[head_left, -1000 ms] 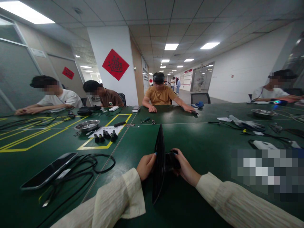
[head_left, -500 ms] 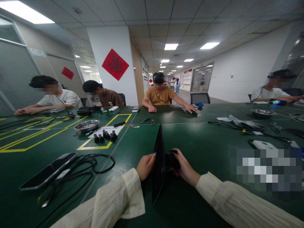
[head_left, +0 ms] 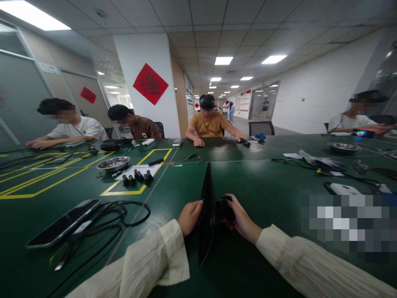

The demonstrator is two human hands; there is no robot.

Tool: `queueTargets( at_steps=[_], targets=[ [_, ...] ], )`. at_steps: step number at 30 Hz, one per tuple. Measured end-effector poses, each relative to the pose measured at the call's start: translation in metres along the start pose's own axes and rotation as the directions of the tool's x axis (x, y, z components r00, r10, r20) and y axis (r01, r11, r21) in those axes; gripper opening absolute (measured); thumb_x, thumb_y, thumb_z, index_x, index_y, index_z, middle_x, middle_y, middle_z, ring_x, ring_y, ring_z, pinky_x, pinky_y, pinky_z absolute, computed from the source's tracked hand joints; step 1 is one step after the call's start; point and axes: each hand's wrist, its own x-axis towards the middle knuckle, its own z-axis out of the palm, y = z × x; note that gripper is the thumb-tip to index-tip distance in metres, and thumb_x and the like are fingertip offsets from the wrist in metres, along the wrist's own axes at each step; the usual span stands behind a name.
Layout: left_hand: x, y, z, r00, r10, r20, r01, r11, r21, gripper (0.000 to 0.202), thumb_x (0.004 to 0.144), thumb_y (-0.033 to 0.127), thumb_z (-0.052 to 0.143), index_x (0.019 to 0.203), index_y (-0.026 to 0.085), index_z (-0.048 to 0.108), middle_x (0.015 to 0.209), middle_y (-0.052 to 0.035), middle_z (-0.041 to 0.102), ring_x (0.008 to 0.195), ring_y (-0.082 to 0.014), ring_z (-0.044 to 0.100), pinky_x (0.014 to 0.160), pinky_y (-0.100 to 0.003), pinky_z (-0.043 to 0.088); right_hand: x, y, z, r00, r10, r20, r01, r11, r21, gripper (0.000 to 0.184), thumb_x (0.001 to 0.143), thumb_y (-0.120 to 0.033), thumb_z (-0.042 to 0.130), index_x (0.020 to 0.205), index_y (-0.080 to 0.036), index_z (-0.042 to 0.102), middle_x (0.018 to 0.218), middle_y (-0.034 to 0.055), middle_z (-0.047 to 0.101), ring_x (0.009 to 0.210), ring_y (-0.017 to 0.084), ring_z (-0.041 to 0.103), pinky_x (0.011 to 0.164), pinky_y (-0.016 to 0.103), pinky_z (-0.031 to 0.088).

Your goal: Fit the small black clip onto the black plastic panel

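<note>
A thin black panel stands on edge in front of me, turned nearly side-on, so I cannot make out its exact kind. My left hand pinches its left face, thumb on the surface and the other fingers partly hidden. On the panel's right side a chunky black fitting sticks out. Around that fitting my right hand is closed, with the fingertips partly out of sight. Panel and fitting appear joined, held just above or against the green table; which of the two I cannot tell.
To the left lie a phone-like device and a coiled black cable. Beyond are several black cylindrical parts, a metal bowl and a screwdriver. Cables and a plastic bag lie right. Several people sit around the table.
My hands and the black panel have stayed in place. Across the table, the person in the mustard shirt has drawn an outstretched hand leftward, and a dark item near it has shifted too.
</note>
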Motion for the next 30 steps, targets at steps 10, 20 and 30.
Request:
queueTargets(
  at_steps=[10, 20, 30],
  targets=[
    [-0.0018, 0.0027, 0.0006, 1.000, -0.008, 0.013, 0.008, 1.000, -0.030, 0.052, 0.084, 0.056, 0.027, 0.065, 0.013, 0.050, 0.052, 0.0013, 0.042, 0.050, -0.0113, 0.041, 0.050, -0.022, 0.033, 0.0011, 0.0027, -0.0017, 1.000, -0.002, -0.008, 0.002, 1.000, -0.006, 0.032, 0.079, -0.043, 0.043, 0.104, -0.024, 0.037, 0.067, -0.0046, 0.050, 0.039, 0.008, 0.047, 0.027, 0.015, 0.029],
    [0.0002, -0.0007, 0.0022, 0.999, -0.048, 0.004, 0.048, 0.998, -0.036, 0.056, 0.078, 0.064, 0.029, 0.064, 0.013, 0.048, 0.050, 0.0030, 0.038, 0.045, -0.0098, 0.037, 0.044, -0.021, 0.027, 0.0025, 0.0037, -0.0030, 1.000, -0.009, -0.011, 0.010, 1.000, 0.021, 0.031, 0.078, -0.042, 0.045, 0.103, -0.025, 0.039, 0.067, -0.0047, 0.050, 0.041, 0.009, 0.047, 0.027, 0.016, 0.030],
    [0.0006, -0.0036, 0.0026, 0.998, -0.037, 0.044, 0.039, 0.999, -0.031, 0.054, 0.082, 0.059, 0.029, 0.071, 0.012, 0.054, 0.049, 0.0031, 0.039, 0.044, -0.0097, 0.038, 0.044, -0.021, 0.027, 0.0019, 0.0056, -0.0036, 1.000, -0.010, 0.004, 0.010, 0.999, 0.035, 0.031, 0.079, -0.042, 0.044, 0.104, -0.025, 0.037, 0.067, -0.0040, 0.052, 0.043, 0.010, 0.049, 0.028, 0.016, 0.030]
  ],
)
